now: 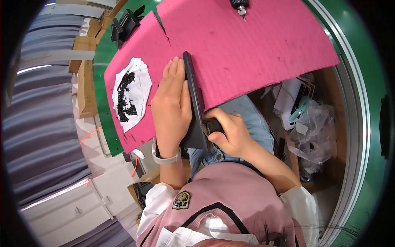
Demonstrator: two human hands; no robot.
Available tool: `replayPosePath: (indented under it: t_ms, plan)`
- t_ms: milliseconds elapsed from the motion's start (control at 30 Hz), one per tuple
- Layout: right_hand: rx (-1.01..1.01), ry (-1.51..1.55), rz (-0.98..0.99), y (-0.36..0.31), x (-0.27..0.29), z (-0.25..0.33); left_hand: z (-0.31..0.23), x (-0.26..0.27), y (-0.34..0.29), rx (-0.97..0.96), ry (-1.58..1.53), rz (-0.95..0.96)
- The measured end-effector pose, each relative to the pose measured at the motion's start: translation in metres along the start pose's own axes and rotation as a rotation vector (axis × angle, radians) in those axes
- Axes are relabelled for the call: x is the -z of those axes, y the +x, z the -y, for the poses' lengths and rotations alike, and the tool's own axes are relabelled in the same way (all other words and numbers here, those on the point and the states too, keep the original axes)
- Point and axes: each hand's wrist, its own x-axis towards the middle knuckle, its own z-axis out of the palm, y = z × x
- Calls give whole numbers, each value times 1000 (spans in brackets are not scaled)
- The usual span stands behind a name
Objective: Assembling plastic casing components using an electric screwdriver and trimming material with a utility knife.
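A long black panel point(194, 88) with a raised rim stands tilted at the near edge of the pink mat, over my lap. My left hand point(170, 103) lies along its left side, fingers stretched out and pressed flat against it. At the panel's near end, my right hand point(230, 133) is closed, thumb and forefinger around a dark-handled tool point(214, 125). That tool's tip meets the panel's rim; its exact kind is hidden by my fingers. Left of my left hand, a white cloth point(142, 84) carries a heap of black shavings point(122, 96).
The pink mat point(255, 45) covers much of the green table point(101, 88). A black plastic bracket point(124, 26) sits at the far left, and a black lock with keys point(242, 11) at the far edge. Clear plastic bags point(314, 136) fill an open compartment at right. Cardboard boxes point(86, 88) stand beyond the table.
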Motion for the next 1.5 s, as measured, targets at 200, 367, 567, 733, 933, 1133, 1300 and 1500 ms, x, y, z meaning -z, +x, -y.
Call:
replayPosePath:
  t_ms: [200,367,567,733,933,1133,1300,1500]
  plan:
    - [-121,43,121,-17,6,10,-2,-5,0,52,18,-44]
    - [-144,20,156,-10,11,19,-2,-4,1,50,26,-22]
    - [-241,296,189,-5,16,19,-3,-5,0,81,-58,-42]
    - [-425,540,86,-17,18,5,-1,-3,0,94,-126,-41]
    - [-258,534,130,-13,10,1,-1,-4,0,114,-107,-25]
    - [-217,504,184,-8,6,-2,0,-4,-1,109,-110,-27]
    - [-173,466,190,-3,6,0,1,-4,-1,111,-110,-17]
    - [-80,369,116,5,3,1,-4,0,0,146,-99,22]
